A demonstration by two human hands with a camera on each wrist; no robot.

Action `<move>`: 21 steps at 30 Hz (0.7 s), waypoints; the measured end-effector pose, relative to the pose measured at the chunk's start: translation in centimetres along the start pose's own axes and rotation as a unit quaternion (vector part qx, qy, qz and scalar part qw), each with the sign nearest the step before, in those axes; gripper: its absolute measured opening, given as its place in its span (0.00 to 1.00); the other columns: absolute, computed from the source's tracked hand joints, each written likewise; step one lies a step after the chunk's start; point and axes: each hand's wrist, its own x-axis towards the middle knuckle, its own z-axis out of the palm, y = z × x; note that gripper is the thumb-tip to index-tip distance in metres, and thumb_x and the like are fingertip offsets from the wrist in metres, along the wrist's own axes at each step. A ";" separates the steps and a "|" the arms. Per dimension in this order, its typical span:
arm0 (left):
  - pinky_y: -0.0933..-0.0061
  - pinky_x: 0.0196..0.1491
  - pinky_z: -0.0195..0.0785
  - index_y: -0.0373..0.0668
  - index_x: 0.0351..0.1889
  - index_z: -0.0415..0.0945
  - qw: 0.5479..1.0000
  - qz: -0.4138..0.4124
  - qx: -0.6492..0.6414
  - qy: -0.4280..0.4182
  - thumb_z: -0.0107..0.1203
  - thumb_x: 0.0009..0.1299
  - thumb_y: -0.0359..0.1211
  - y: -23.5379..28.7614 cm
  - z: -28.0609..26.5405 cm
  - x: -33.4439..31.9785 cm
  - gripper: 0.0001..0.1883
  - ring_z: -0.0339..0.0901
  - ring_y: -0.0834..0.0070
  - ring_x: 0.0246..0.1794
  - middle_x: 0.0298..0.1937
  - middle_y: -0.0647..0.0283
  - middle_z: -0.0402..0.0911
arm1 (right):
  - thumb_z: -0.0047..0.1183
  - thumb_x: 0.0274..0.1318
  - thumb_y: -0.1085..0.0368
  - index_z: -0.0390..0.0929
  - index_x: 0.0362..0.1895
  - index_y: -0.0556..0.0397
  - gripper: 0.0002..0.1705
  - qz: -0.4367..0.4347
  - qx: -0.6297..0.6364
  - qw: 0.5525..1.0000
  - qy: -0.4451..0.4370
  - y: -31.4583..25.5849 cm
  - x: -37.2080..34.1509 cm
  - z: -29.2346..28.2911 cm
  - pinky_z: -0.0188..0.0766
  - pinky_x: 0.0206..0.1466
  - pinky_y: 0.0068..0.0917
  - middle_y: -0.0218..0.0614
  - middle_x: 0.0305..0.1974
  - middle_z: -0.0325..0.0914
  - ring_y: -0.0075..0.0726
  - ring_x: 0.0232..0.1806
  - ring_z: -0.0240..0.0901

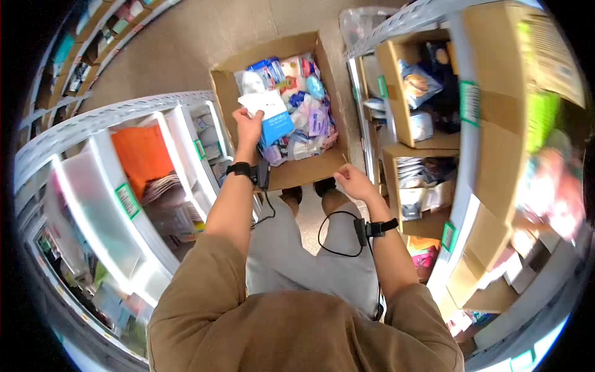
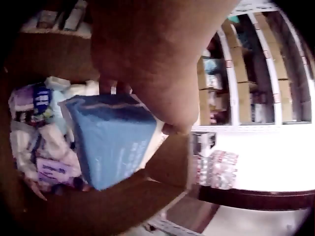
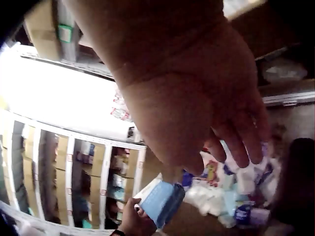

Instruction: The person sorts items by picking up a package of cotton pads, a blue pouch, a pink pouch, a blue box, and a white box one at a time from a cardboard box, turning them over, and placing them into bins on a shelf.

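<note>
A blue and white package (image 1: 276,128) is gripped at its white end by the left hand (image 1: 249,129), over a cardboard box (image 1: 310,172) filled with many small packaged goods. The left wrist view shows the package's blue side (image 2: 113,142) tilted beneath the left hand (image 2: 147,73), with the fingertips partly behind it. Beside the box's near right corner is the right hand (image 1: 356,183), its fingers loosely bent. In the right wrist view nothing is seen held by the right hand (image 3: 197,108); the package (image 3: 165,199) appears lower down, apart from it.
Shelves with white dividers and an orange item (image 1: 144,155) stand on the left. On the right are shelves with cardboard bins (image 1: 427,146) of bagged goods. Clear plastic (image 1: 365,28) lies beyond the box at the right. The box stands just ahead of the person's feet.
</note>
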 end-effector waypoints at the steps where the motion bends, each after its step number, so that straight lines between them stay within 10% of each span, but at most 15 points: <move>1: 0.66 0.51 0.67 0.34 0.55 0.56 0.993 0.034 -0.114 -0.022 0.61 0.63 0.37 2.8 -1.5 -0.6 0.30 0.74 0.64 0.46 0.48 0.47 0.75 | 0.53 0.62 0.52 0.73 0.49 0.62 0.24 -0.026 0.048 0.998 0.017 -1.8 -1.3 -0.7 0.72 0.53 0.41 0.55 0.45 0.79 0.56 0.49 0.77; 6: 0.72 0.59 0.61 0.38 0.64 0.55 0.875 0.126 -0.427 -0.192 0.51 0.67 0.29 22.2 -10.3 -11.2 0.27 0.70 0.69 0.54 0.53 0.55 0.74 | 0.56 0.63 0.53 0.57 0.64 0.59 0.35 -0.153 0.279 0.941 0.112 -15.4 -11.7 -6.8 0.72 0.56 0.35 0.51 0.58 0.70 0.42 0.55 0.74; 10: 0.69 0.59 0.64 0.38 0.70 0.52 0.848 0.240 -0.384 -0.275 0.48 0.67 0.31 35.0 -17.0 -22.7 0.32 0.72 0.70 0.56 0.56 0.53 0.74 | 0.58 0.63 0.56 0.45 0.70 0.59 0.43 -0.335 0.378 0.856 0.112 -23.1 -21.6 -12.6 0.71 0.57 0.34 0.49 0.62 0.66 0.38 0.57 0.70; 21: 0.67 0.57 0.69 0.40 0.65 0.58 0.758 0.279 -0.421 -0.413 0.64 0.61 0.26 45.3 -21.6 -36.6 0.35 0.76 0.69 0.55 0.55 0.56 0.77 | 0.59 0.59 0.70 0.49 0.71 0.58 0.41 -0.450 0.366 0.788 0.205 -26.6 -37.5 -19.1 0.66 0.62 0.33 0.46 0.60 0.70 0.35 0.60 0.69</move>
